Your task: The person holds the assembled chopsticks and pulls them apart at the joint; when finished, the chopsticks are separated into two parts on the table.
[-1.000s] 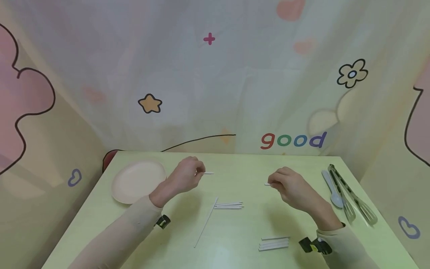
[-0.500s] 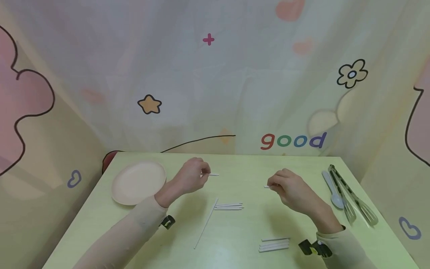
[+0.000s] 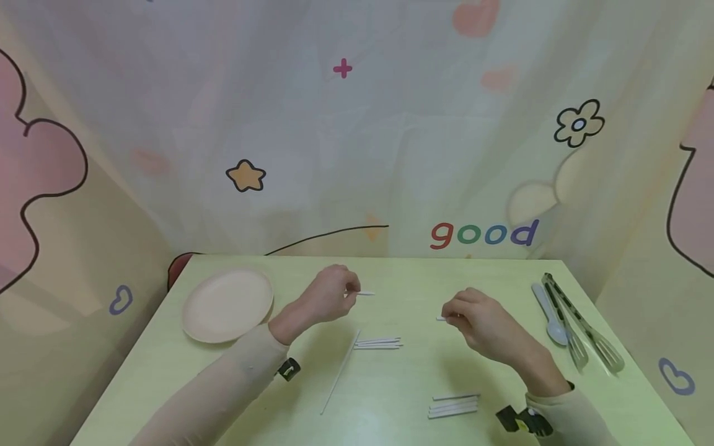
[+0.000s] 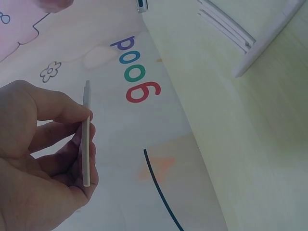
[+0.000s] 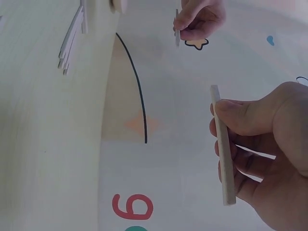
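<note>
Lettering (image 3: 486, 234) in red, green, blue and purple read "good" low on the pale, cartoon-printed backdrop (image 3: 312, 124); the left wrist view turned it sideways, and the right wrist view cut it off after the red "g". Above the pale green table (image 3: 401, 279), the left hand (image 3: 333, 294) pinched a short, white, straight-edged stick (image 4: 86, 139) between thumb and fingers. The right hand (image 3: 484, 322) gripped a similar short, pale white stick (image 5: 223, 149) the same way. From the head camera, fingers hid most of both, leaving only their tips. Below lay a bundle of slim white sticks (image 3: 378, 343) beside a long, thin white rod (image 3: 339, 375); whether they touched could not be told. A row of short white sticks (image 3: 453, 407) lay nearer the right sleeve. Marks on the black wrist devices (image 3: 524, 421) were too small to read. A round cream plate (image 3: 223, 306) stood at left, while at right a light-blue spoon (image 3: 549, 316) lay beside silver metal tongs (image 3: 580, 318).
</note>
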Demonstrator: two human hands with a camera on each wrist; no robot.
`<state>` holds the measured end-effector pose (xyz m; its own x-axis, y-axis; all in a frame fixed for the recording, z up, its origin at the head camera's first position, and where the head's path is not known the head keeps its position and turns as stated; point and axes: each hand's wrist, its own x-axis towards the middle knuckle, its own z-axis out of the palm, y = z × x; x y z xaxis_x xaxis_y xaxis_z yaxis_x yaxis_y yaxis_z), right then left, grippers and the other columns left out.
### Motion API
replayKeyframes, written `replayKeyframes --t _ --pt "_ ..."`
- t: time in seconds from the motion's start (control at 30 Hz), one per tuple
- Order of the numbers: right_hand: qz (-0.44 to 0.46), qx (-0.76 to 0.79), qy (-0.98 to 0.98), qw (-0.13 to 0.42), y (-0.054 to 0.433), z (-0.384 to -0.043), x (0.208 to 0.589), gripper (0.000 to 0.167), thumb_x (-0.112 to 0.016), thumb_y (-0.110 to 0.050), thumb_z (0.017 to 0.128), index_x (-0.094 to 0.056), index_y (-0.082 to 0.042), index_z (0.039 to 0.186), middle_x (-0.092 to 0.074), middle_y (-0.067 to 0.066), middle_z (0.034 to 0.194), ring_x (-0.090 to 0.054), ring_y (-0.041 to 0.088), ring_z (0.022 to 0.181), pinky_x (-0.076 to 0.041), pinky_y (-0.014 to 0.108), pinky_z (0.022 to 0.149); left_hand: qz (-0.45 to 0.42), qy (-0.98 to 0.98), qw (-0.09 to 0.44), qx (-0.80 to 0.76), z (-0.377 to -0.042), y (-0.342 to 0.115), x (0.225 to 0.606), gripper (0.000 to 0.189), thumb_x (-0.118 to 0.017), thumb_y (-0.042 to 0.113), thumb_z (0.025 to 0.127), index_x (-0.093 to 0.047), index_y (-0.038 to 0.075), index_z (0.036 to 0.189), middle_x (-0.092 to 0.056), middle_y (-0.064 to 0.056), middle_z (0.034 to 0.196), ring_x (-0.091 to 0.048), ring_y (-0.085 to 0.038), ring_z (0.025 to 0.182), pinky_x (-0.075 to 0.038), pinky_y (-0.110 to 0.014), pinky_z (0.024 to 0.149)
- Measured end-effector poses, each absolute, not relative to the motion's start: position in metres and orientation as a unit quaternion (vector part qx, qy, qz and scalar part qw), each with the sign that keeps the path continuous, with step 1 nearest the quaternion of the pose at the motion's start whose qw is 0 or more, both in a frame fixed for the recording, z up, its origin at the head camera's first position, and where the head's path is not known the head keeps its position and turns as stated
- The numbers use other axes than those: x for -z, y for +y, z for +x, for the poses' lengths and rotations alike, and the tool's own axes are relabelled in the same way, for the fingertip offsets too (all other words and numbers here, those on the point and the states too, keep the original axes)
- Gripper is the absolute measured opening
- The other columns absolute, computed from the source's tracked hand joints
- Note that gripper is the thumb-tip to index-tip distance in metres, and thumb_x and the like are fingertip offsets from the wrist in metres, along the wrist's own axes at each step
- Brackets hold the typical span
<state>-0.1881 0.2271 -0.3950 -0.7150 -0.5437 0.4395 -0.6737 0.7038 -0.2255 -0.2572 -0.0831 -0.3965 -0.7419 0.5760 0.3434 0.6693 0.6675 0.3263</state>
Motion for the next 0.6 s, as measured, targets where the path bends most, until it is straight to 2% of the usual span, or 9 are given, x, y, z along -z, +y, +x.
replayKeyframes --t 0.3,0.6 --pt "0.352 -0.197 -0.897 0.181 0.228 -0.182 0.401 0.019 -0.073 0.003 0.081 -0.070 -0.014 0.088 -0.062 -0.009 0.085 -0.052 0.004 0.078 -0.050 0.021 0.065 -0.348 -0.908 0.089 0.217 -0.255 -0.074 0.397 0.009 -0.064 0.002 0.083 -0.072 0.006 0.083 -0.065 -0.002 0.077 -0.058 -0.014 0.073 -0.048 -0.031 0.072" --pt "0.346 -0.190 -0.904 0.165 0.226 -0.177 0.405 0.015 -0.073 -0.002 0.082 -0.071 -0.015 0.088 -0.060 -0.012 0.085 -0.052 0.003 0.079 -0.051 0.021 0.067 -0.342 -0.908 0.041 0.238 -0.254 -0.065 0.400 0.011 -0.062 0.001 0.084 -0.072 0.005 0.086 -0.068 -0.003 0.082 -0.061 -0.015 0.078 -0.051 -0.031 0.073"
